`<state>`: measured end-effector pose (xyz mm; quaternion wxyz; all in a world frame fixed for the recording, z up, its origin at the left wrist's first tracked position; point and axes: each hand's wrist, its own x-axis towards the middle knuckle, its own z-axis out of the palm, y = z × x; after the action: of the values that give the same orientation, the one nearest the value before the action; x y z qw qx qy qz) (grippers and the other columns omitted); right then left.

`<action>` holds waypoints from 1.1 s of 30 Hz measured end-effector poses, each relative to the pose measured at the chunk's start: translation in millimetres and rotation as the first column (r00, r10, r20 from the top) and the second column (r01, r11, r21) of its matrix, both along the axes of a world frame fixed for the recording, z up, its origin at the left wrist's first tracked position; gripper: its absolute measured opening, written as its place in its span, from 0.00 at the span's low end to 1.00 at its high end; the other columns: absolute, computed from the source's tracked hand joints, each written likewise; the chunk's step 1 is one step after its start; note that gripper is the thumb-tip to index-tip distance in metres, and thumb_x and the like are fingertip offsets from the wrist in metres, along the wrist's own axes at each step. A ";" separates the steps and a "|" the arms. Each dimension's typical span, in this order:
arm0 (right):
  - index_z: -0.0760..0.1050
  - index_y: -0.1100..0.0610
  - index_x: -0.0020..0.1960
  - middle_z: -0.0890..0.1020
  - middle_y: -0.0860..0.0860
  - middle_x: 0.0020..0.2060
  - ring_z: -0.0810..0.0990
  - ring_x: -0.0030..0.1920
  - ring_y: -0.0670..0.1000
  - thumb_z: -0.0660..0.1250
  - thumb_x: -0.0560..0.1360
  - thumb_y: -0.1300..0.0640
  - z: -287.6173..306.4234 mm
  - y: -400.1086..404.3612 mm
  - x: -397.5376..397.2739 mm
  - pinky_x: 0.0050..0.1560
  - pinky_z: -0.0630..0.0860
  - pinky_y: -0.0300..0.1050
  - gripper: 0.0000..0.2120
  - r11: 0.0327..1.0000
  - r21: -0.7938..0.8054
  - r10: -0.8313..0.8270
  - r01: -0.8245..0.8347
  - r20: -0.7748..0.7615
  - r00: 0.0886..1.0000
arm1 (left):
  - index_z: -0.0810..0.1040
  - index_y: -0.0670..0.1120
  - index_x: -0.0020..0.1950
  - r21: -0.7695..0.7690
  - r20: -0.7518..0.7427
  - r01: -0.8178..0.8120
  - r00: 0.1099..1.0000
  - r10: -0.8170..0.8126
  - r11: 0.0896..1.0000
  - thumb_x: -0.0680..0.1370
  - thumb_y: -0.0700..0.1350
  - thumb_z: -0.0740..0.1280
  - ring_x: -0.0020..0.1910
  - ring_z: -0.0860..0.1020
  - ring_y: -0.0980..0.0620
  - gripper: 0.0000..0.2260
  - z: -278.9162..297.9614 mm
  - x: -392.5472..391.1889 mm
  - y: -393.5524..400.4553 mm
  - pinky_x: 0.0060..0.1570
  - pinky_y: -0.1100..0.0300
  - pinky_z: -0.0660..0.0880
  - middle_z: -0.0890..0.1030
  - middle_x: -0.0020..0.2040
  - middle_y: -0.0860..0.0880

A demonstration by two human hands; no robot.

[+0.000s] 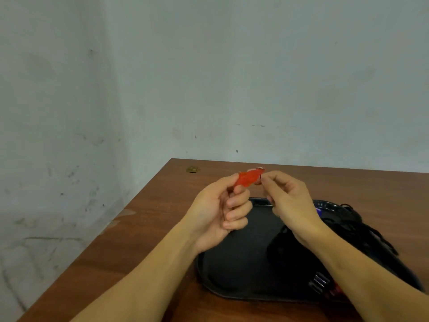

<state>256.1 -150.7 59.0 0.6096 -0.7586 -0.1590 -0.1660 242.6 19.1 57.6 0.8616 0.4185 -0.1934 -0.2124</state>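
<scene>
I hold a small red translucent piece (249, 178) up between both hands, above the far end of a black tray (236, 259). My left hand (222, 210) pinches its left end between thumb and forefinger, with the other fingers curled. My right hand (290, 203) pinches its right end, where a thin dark pin-like part shows at the fingertips. What the red piece is I cannot tell.
The tray lies on a brown wooden table (144, 228) set against a pale, marked wall. Black items, one with straps or cords (357, 231), fill the tray's right side. A small round brownish object (193, 169) sits near the table's far edge.
</scene>
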 end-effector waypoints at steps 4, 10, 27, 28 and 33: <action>0.81 0.48 0.42 0.77 0.41 0.27 0.72 0.29 0.40 0.63 0.81 0.54 -3.5 5.5 -4.0 0.38 0.69 0.38 0.12 0.925 -0.380 0.000 -0.009 -0.025 1.000 | 0.67 0.44 0.40 0.334 0.290 -0.334 0.926 0.241 0.881 0.85 0.47 0.57 0.25 0.58 0.54 0.15 -5.7 8.7 3.0 0.24 0.60 0.53 0.62 0.30 0.51; 0.76 0.49 0.37 0.80 0.48 0.32 0.76 0.33 0.49 0.62 0.80 0.48 25.0 -4.2 -20.5 0.40 0.74 0.50 0.14 0.417 -0.909 0.079 -0.022 0.012 0.997 | 0.68 0.49 0.44 0.511 0.858 -0.834 0.482 -0.178 0.205 0.85 0.52 0.57 0.29 0.72 0.54 0.12 -15.7 7.1 11.1 0.31 0.53 0.69 0.74 0.33 0.52; 0.85 0.55 0.43 0.79 0.45 0.29 0.74 0.28 0.40 0.68 0.79 0.53 71.4 -48.5 2.3 0.32 0.69 0.27 0.10 0.801 -0.574 0.126 -0.169 -0.114 0.985 | 0.71 0.51 0.48 0.431 0.900 -0.758 0.324 -0.290 0.489 0.85 0.48 0.58 0.34 0.72 0.56 0.07 -18.4 -15.8 -3.3 0.35 0.67 0.64 0.72 0.37 0.56; 0.85 0.55 0.44 0.82 0.47 0.33 0.77 0.30 0.41 0.69 0.79 0.53 65.9 -45.7 3.1 0.36 0.71 0.29 0.10 0.793 -0.571 0.147 -0.212 -0.157 0.976 | 0.71 0.50 0.48 0.432 0.902 -0.730 0.338 -0.270 0.530 0.85 0.47 0.58 0.34 0.72 0.55 0.07 -18.0 -17.9 -5.0 0.35 0.67 0.64 0.73 0.38 0.55; 0.82 0.47 0.35 0.75 0.50 0.30 0.68 0.28 0.46 0.66 0.79 0.56 29.8 -20.4 3.7 0.30 0.63 0.38 0.15 0.822 -0.415 0.284 -0.390 -0.295 0.912 | 0.73 0.42 0.48 0.298 0.856 -0.650 0.505 0.105 0.699 0.84 0.41 0.60 0.30 0.73 0.59 0.07 -16.6 -15.4 -5.3 0.34 0.69 0.67 0.75 0.36 0.43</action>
<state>259.8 -171.1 88.8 0.4432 -0.8555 -0.2577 0.0730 227.1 13.8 41.0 0.5328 0.7448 -0.3717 0.1526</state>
